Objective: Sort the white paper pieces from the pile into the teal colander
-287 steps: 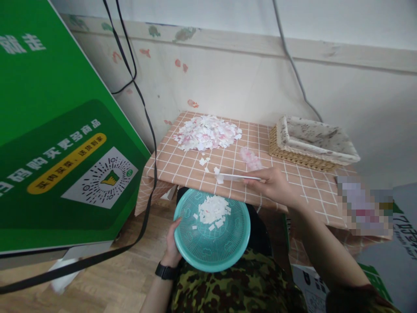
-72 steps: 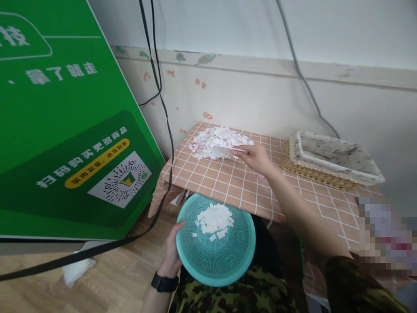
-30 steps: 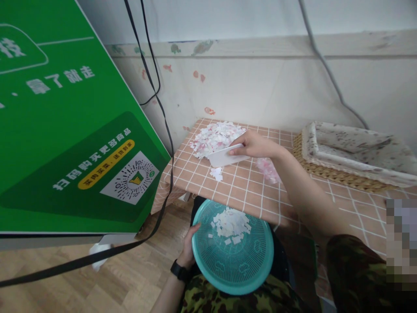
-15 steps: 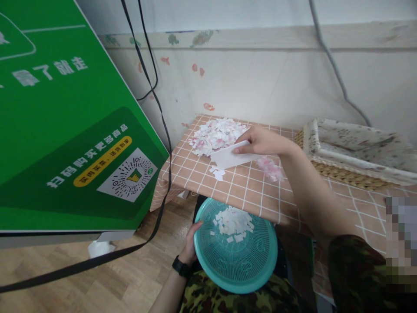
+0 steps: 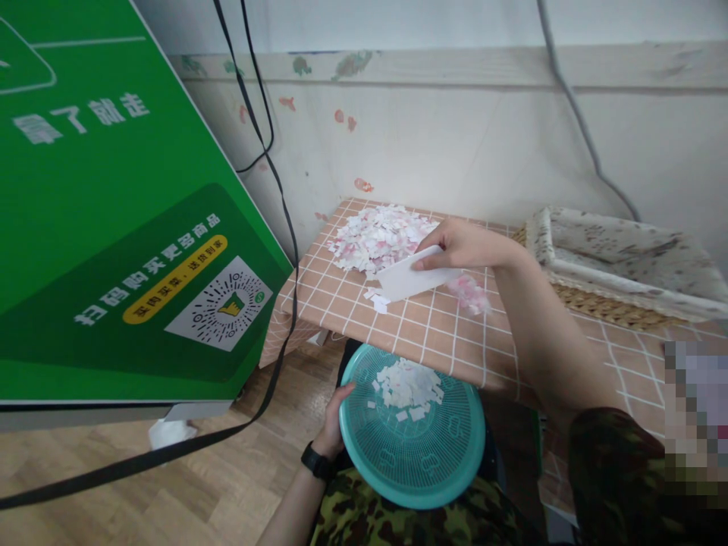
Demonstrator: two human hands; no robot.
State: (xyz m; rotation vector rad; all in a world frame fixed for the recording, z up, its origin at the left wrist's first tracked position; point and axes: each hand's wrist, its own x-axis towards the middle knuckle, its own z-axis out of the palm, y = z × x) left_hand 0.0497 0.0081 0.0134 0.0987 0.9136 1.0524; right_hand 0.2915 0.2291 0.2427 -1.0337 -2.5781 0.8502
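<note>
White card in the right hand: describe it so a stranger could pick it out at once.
Start at the white-gridded brown tablecloth, right of the big green panel. There, the right hand grips a white card in front of the heap of paper scraps and left of the small pink-and-white clump. Unlike those small scraps, the card is one broad, plain, flat piece.

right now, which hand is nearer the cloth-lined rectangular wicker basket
Right. The right hand is left of the basket; the left hand is farther left and lower, holding the turquoise round plastic colander.
</note>
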